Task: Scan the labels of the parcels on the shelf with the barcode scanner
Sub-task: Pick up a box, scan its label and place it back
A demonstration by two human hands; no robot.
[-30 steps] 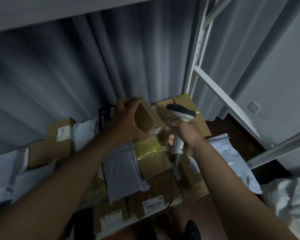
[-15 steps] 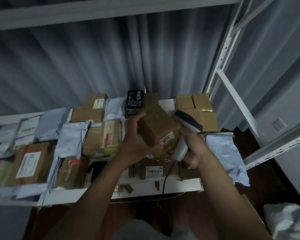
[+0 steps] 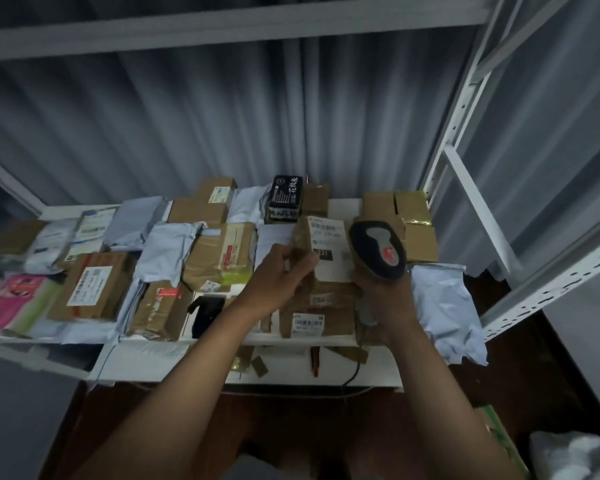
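Observation:
My left hand (image 3: pixel 280 279) grips a small brown cardboard parcel (image 3: pixel 323 251) above the shelf, with its white shipping label turned up toward me. My right hand (image 3: pixel 383 294) holds the barcode scanner (image 3: pixel 378 249) by its handle, the dark head with a grey and red top sitting just right of the parcel's label. The scanner's cable (image 3: pixel 355 367) hangs down over the shelf's front edge. Under and around both hands the white shelf (image 3: pixel 153 358) carries several cardboard boxes and grey mailer bags.
A black box (image 3: pixel 284 199) with white writing stands at the back. A labelled box (image 3: pixel 90 285) and a pink packet (image 3: pixel 14 303) lie at the left, a grey mailer bag (image 3: pixel 444 306) at the right edge. White rack uprights (image 3: pixel 465 98) rise on the right; curtain behind.
The view has pulled back and swung left, showing more of the shelf. My left hand has turned the parcel so its label faces up, and the scanner's head now sits beside that label.

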